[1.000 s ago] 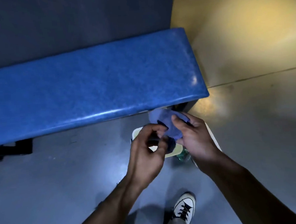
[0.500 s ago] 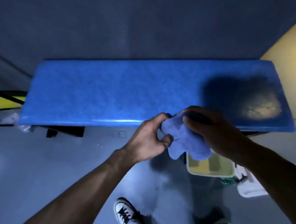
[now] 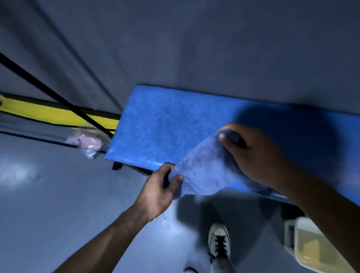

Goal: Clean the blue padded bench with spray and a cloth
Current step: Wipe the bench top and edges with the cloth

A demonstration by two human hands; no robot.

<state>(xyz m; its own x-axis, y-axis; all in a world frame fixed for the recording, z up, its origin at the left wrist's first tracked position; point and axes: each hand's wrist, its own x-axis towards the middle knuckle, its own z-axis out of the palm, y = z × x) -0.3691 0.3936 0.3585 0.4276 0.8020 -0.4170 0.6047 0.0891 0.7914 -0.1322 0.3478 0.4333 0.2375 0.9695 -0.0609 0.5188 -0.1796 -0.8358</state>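
At the lower right, on the grey floor, we see a pale rectangular tub with a whitish rim; inside it lies something flat and yellowish, too blurred for us to name. Our right forearm crosses in front of its upper corner. Near the left end of the bench a crumpled clear plastic bag lies on the floor with something pink inside.

The blue padded bench runs from centre frame off the right edge, set against a dark grey wall. Its cover is mottled bright blue with a faint sheen along the near edge, and a dark shadow falls over the part beyond our right hand.

We hold a blue cloth stretched between both hands, over the near edge of the bench. Our left hand pinches its lower left corner between thumb and fingers. Our right hand grasps the upper corner, thumb pressed on top. The cloth is a softer, more violet blue than the bench and looks fuzzy.

A white laced sneaker stands on the floor below the cloth.
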